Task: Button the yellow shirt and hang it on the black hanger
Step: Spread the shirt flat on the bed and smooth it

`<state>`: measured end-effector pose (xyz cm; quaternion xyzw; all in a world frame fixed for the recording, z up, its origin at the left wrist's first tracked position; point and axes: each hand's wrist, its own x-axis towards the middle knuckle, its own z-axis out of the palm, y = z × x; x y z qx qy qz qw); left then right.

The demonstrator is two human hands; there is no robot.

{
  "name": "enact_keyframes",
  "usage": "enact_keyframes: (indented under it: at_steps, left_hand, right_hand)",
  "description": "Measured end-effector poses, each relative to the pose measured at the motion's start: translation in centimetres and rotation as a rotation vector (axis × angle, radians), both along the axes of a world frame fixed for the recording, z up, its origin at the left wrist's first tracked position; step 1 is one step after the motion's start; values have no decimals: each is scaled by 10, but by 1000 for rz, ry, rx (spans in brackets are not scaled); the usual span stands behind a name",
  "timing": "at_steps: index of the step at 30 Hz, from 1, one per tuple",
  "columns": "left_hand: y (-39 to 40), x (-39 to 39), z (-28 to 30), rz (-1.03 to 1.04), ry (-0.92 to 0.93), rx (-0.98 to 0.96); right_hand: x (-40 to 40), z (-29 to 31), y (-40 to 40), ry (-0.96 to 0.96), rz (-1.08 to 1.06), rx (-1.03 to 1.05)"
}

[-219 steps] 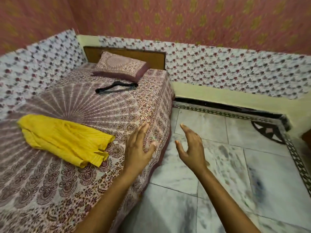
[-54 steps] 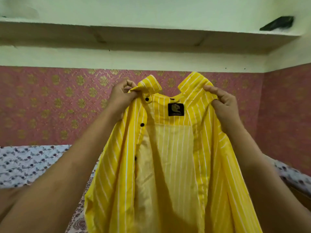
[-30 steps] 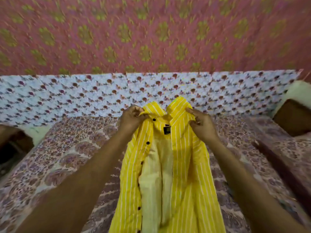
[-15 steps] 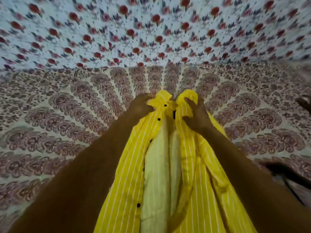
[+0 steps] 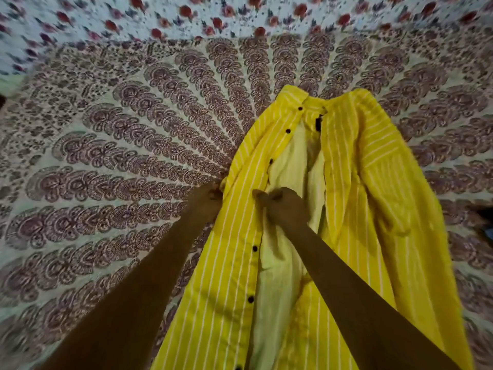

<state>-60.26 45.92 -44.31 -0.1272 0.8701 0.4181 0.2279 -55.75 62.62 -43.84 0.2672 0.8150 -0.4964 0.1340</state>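
The yellow shirt (image 5: 354, 188) with thin white stripes lies face up on the bed, collar at the far end, front open. Black buttons run down its left placket and the pale inside shows in the gap. My left hand (image 5: 209, 194) grips the shirt's left outer edge at about mid-height. My right hand (image 5: 280, 204) is closed on the button placket near the middle of the shirt. The black hanger is out of view.
The bed is covered by a sheet with a maroon fan pattern (image 5: 120, 161). A white cloth with red flowers (image 5: 160, 20) runs along the far side. Something dark (image 5: 486, 222) shows at the right edge.
The shirt now lies flat on the bed. Both hands have let go of the collar and moved down to the shirt's middle, left hand on the outer edge, right hand on the placket.
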Motion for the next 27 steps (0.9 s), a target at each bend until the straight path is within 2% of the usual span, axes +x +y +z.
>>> enact_keyframes:
  at_steps: [1,4,5,8,10,13,15,18,20,22,24,27]
  left_hand:
    - [4,8,2,-41,17,-9]
    - [12,25,10,-39,-6,192]
    - [15,27,12,-62,1,174]
    - [24,36,17,-26,-52,284]
    - [29,41,17,12,-45,261]
    - [39,43,25,85,66,293]
    - [47,43,34,61,177,347]
    - [47,42,51,14,267,354]
    - [32,35,60,13,304,302]
    - [10,26,72,56,425,106]
    - [-10,16,87,182,606,-158]
    - [-26,11,112,428,725,-299]
  right_hand:
    - [3,2,-5,9,-2,13]
    - [13,10,-12,75,-32,43]
    - [16,16,-10,111,-93,18]
    - [24,22,3,172,-307,-79]
    - [30,23,11,132,-354,-135]
    - [42,36,4,-33,-214,-255]
    - [51,46,-7,-174,-151,-373]
    - [59,49,-13,-204,-225,-549]
    - [62,48,-5,-75,-342,-456]
    - [67,48,12,81,-509,-252]
    - [72,56,33,163,-593,-25]
    - [74,70,51,215,-669,118]
